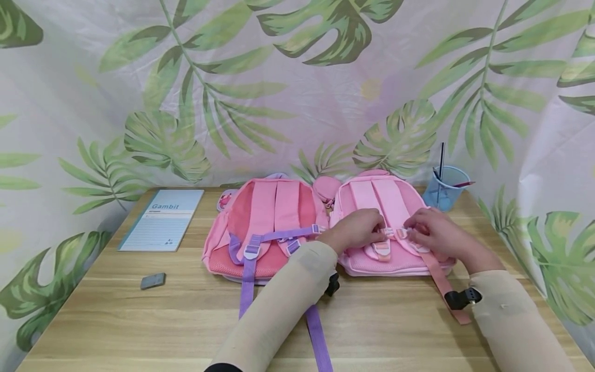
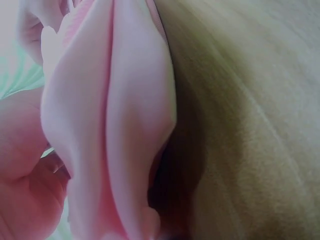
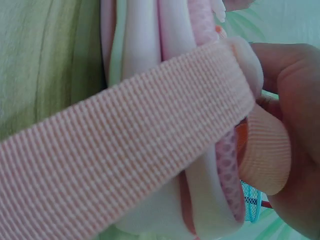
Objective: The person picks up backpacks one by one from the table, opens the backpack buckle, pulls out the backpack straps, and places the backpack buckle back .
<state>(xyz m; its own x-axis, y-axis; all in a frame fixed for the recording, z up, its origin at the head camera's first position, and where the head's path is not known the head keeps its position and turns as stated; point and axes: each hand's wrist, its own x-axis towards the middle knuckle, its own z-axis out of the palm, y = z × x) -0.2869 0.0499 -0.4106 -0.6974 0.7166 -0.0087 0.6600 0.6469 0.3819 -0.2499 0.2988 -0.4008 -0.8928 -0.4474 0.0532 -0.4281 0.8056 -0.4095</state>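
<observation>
A light pink backpack [image 1: 372,264] lies straps-up on the table at right, both hands over its shoulder straps. My left hand [image 1: 360,227] pinches the left part of the chest-strap buckle [image 1: 387,232], thumb and fingers curled. Facing it, my right hand [image 1: 434,232] has its fingers curled at the buckle's right part [image 1: 402,233]. The two white parts sit close together. A peach webbing strap [image 3: 130,125] crosses the right wrist view and hangs down the front of the bag. In the left wrist view, the bag's padded edge [image 2: 135,100] hides most of the left fingers.
Left of it lies a coral pink backpack [image 1: 263,206] with purple straps [image 1: 248,289]; the left forearm crosses over it. A notebook [image 1: 160,219] and a small grey object [image 1: 153,280] lie further left. A blue mesh pen cup [image 1: 439,194] stands behind the right hand.
</observation>
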